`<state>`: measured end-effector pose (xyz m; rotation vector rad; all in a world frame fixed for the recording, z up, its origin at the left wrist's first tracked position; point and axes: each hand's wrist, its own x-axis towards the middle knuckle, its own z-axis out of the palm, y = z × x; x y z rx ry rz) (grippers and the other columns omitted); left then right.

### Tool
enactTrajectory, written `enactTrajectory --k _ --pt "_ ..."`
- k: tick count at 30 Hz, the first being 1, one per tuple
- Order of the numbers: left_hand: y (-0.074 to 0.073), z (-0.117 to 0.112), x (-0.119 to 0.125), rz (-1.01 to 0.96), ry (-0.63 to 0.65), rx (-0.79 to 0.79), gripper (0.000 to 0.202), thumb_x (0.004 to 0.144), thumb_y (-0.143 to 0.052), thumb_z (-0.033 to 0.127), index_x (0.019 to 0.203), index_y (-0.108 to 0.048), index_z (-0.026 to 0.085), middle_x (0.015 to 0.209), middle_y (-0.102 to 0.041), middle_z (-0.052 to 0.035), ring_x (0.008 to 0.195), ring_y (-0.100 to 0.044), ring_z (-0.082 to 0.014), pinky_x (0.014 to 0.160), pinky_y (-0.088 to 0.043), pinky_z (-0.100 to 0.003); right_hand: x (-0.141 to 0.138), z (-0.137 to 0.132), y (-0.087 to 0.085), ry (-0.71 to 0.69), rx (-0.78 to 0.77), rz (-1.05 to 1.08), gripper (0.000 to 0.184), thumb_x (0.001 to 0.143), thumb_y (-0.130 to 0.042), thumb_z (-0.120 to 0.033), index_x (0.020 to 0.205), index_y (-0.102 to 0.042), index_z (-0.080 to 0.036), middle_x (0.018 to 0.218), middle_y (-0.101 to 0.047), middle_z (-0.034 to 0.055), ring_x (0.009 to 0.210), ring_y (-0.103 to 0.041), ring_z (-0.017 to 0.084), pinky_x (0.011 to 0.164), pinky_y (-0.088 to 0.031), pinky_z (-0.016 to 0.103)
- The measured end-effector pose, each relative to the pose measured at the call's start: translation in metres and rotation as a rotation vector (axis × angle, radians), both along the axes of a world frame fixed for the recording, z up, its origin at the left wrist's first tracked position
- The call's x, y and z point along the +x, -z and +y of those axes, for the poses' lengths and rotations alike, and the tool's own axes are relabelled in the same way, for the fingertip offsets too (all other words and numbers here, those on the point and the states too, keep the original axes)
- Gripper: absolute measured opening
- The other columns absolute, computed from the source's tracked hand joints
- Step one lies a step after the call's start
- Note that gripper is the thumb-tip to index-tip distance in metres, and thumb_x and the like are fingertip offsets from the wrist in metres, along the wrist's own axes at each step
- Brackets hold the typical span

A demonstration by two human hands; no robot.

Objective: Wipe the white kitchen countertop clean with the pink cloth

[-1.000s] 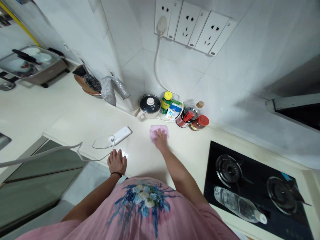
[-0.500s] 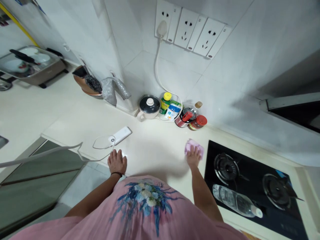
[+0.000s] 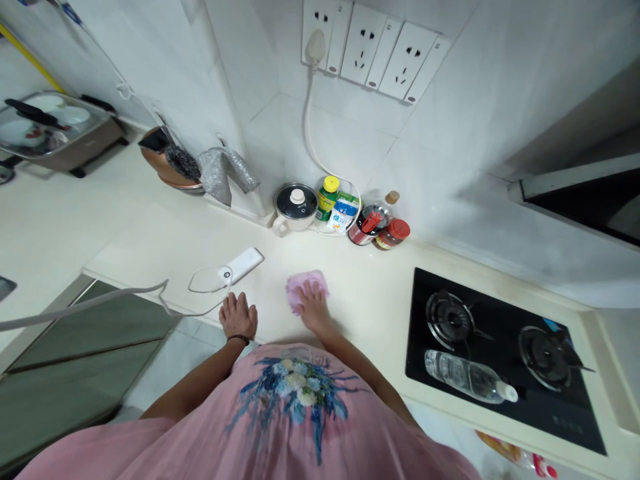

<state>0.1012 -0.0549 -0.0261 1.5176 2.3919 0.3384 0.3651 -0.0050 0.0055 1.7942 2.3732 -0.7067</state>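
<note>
The right hand (image 3: 313, 308) lies flat on 1 pink cloth (image 3: 300, 278), in from the worktop's (image 3: 360, 287) front edge. The left hand (image 3: 239, 316) seems loose, resting at that edge.

The right hand (image 3: 314, 308) lies on a pink cloth (image 3: 296, 287), with its fingers spread out. The left hand (image 3: 239, 317) rests at the edge of the counter (image 3: 365, 287). Just past the left fingers is a long white gadget (image 3: 249, 263). Farther past the right fingers is a small pot (image 3: 296, 210). Well to their right, a clear bottle (image 3: 465, 376) lies on a black stove (image 3: 490, 327).
</note>
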Motion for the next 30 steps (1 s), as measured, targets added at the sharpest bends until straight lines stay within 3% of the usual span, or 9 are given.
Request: enactTrajectory --k 2,5,11,14,17,19,22,27,30 --pt "-0.001 0.000 0.000 -0.001 0.000 -0.006 0.065 0.106 -0.047 0.041 0.164 -0.051 0.012 0.178 -0.031 -0.0235 0.167 -0.024 -0.0380 0.134 -0.017 -0.060 -0.021 -0.009 -0.003 -0.122 0.001 0.063 0.066 0.109 -0.048 -0.043 0.173 -0.035 -0.033 0.185 -0.018 0.0051 0.172 -0.014 0.033 0.137 -0.013 0.058" --pt "-0.002 -0.001 0.000 -0.004 0.001 -0.004 0.065 0.107 -0.047 0.041 0.165 -0.050 0.011 0.178 -0.030 -0.0238 0.167 -0.023 -0.0378 0.134 -0.017 -0.060 -0.003 -0.024 0.000 -0.102 0.019 0.073 0.064 0.109 -0.047 -0.043 0.172 -0.037 -0.035 0.185 -0.021 0.0039 0.172 -0.015 0.031 0.137 -0.013 0.056" --pt "-0.005 -0.001 0.001 -0.025 0.012 0.001 0.065 0.107 -0.045 0.041 0.165 -0.048 0.011 0.179 -0.028 -0.0242 0.168 -0.020 -0.0381 0.135 -0.015 -0.061 0.134 -0.081 0.017 0.478 0.143 -0.248 0.060 0.112 -0.030 -0.043 0.169 -0.044 -0.030 0.182 -0.031 0.0092 0.170 -0.020 0.035 0.135 -0.016 0.066" --pt "-0.008 0.000 0.001 -0.026 0.012 -0.010 0.065 0.107 -0.045 0.040 0.165 -0.048 0.010 0.179 -0.029 -0.0245 0.167 -0.021 -0.0381 0.135 -0.015 -0.061 0.186 -0.113 0.017 0.658 0.324 -0.346 0.054 0.109 -0.050 -0.049 0.159 -0.057 -0.028 0.173 -0.044 0.0140 0.159 -0.040 0.038 0.129 -0.031 0.069" --pt "-0.008 0.000 0.000 -0.021 0.017 -0.014 0.065 0.107 -0.046 0.040 0.165 -0.049 0.010 0.178 -0.029 -0.0247 0.167 -0.022 -0.0382 0.135 -0.016 -0.061 0.200 -0.127 0.017 0.723 0.361 -0.372 0.058 0.101 -0.071 -0.051 0.150 -0.060 -0.022 0.159 -0.057 0.0133 0.141 -0.059 0.033 0.117 -0.051 0.063" --pt "-0.007 0.000 0.000 -0.018 0.021 -0.012 0.066 0.106 -0.047 0.039 0.165 -0.048 0.010 0.178 -0.029 -0.0248 0.167 -0.022 -0.0383 0.135 -0.016 -0.061 0.187 -0.128 0.020 0.762 0.355 -0.383 0.055 0.106 -0.063 -0.048 0.153 -0.059 -0.022 0.161 -0.056 0.0157 0.145 -0.055 0.035 0.118 -0.049 0.064" --pt "-0.004 -0.001 0.000 -0.007 0.024 0.014 0.066 0.106 -0.047 0.039 0.166 -0.047 0.010 0.178 -0.029 -0.0250 0.167 -0.021 -0.0383 0.135 -0.016 -0.061 0.134 -0.122 0.030 0.725 0.268 -0.319 0.059 0.112 -0.036 -0.040 0.166 -0.049 -0.020 0.176 -0.039 0.0201 0.164 -0.031 0.040 0.127 -0.032 0.069" --pt "-0.001 -0.004 0.000 -0.007 0.031 0.041 0.066 0.106 -0.048 0.039 0.165 -0.047 0.010 0.178 -0.029 -0.0244 0.167 -0.020 -0.0385 0.135 -0.016 -0.062 0.017 -0.111 0.037 0.247 0.111 -0.063 0.067 0.107 -0.045 -0.043 0.172 -0.037 -0.031 0.184 -0.025 0.0091 0.170 -0.018 0.038 0.134 -0.019 0.064" --pt "-0.002 -0.005 -0.001 -0.005 0.041 0.051 0.066 0.106 -0.048 0.040 0.165 -0.048 0.010 0.178 -0.029 -0.0243 0.167 -0.020 -0.0387 0.135 -0.016 -0.061 -0.010 -0.115 0.035 0.060 0.103 0.021 0.068 0.105 -0.053 -0.044 0.171 -0.040 -0.036 0.184 -0.026 0.0042 0.170 -0.021 0.035 0.136 -0.017 0.059"
